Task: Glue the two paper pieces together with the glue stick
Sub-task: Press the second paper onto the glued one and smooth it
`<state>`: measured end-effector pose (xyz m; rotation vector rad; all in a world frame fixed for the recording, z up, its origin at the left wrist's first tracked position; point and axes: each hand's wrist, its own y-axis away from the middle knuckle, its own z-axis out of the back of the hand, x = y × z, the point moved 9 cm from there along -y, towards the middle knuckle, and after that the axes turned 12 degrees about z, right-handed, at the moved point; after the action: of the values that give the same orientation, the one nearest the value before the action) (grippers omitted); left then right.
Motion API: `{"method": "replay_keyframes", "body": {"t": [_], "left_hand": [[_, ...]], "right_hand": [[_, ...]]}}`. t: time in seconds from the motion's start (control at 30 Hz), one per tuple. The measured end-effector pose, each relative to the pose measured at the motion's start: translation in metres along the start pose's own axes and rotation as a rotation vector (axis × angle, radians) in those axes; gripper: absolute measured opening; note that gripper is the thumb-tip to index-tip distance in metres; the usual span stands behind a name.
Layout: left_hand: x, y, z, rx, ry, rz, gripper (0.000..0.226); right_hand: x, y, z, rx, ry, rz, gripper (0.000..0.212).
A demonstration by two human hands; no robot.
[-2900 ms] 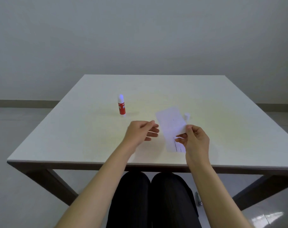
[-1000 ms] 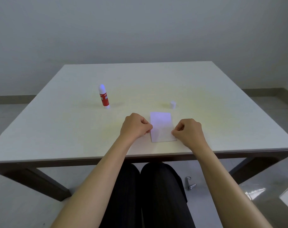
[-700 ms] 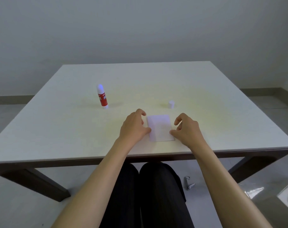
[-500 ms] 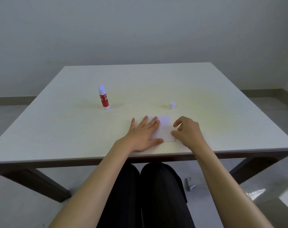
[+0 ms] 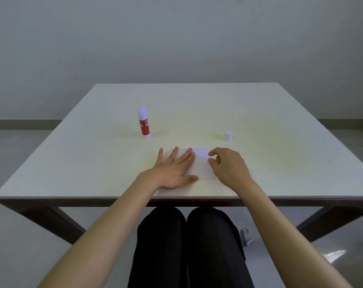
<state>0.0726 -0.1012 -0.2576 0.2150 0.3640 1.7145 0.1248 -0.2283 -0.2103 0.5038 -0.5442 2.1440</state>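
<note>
The glue stick [image 5: 144, 125] stands upright at about ten o'clock from the hands, well apart from them. It has a red label on a white body, and its bluish tip is bare: the small white cap [image 5: 228, 135] sits by itself at about one o'clock. The stick looks light, rigid and easy to tip, so it is best taken round the red barrel, low down.

The left hand [image 5: 173, 169] lies flat with its fingers spread, palm down, pressing the left part of the paper [image 5: 202, 163]; it grips nothing. The paper lies near the front edge of the table [image 5: 72, 163], at twelve o'clock from the person's lap, between the two hands. It shows as one pale white rectangle; whether two pieces are stacked there I cannot tell, since no second edge shows. It is thin, limp and light, likely to slide or crease under a sideways push, so flat pressure from above suits it better than a pinch; to lift it, a corner is the place.

The right hand [image 5: 228, 167] rests at the paper's right edge, fingers curled and loosely parted, fingertips touching the sheet, clamping nothing. This looks like pressing the joint down.
</note>
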Motion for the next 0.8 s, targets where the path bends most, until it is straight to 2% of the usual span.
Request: {"method": "replay_keyframes", "body": {"t": [0.07, 0.13, 0.3, 0.4, 0.53, 0.63, 0.73, 0.8], "left_hand": [[0.011, 0.002, 0.0, 0.008, 0.007, 0.016, 0.074], [0.017, 0.002, 0.0, 0.014, 0.013, 0.017, 0.074], [0.027, 0.0, 0.0, -0.028, 0.138, -0.004, 0.067], [0.03, 0.001, -0.002, -0.087, 0.165, -0.025, 0.068], [0.041, -0.003, 0.004, -0.118, 0.059, -0.017, 0.078], [0.042, -0.003, 0.007, -0.129, 0.011, -0.031, 0.078], [0.041, -0.002, 0.005, -0.124, -0.012, -0.035, 0.075], [0.042, -0.002, 0.004, -0.119, 0.001, -0.029, 0.076]], "right_hand": [[0.014, -0.004, -0.002, -0.032, 0.047, 0.069, 0.033], [0.024, -0.007, -0.01, 0.004, 0.138, 0.139, 0.039], [0.04, 0.004, -0.062, 0.295, 0.289, 0.301, 0.061], [0.035, 0.007, -0.076, 0.33, 0.308, 0.278, 0.067], [0.033, 0.006, -0.075, 0.331, 0.373, 0.278, 0.071], [0.038, 0.004, -0.074, 0.337, 0.385, 0.279, 0.078], [0.05, -0.004, -0.081, 0.407, 0.332, 0.323, 0.088], [0.049, -0.012, -0.083, 0.462, 0.333, 0.315, 0.088]]}}
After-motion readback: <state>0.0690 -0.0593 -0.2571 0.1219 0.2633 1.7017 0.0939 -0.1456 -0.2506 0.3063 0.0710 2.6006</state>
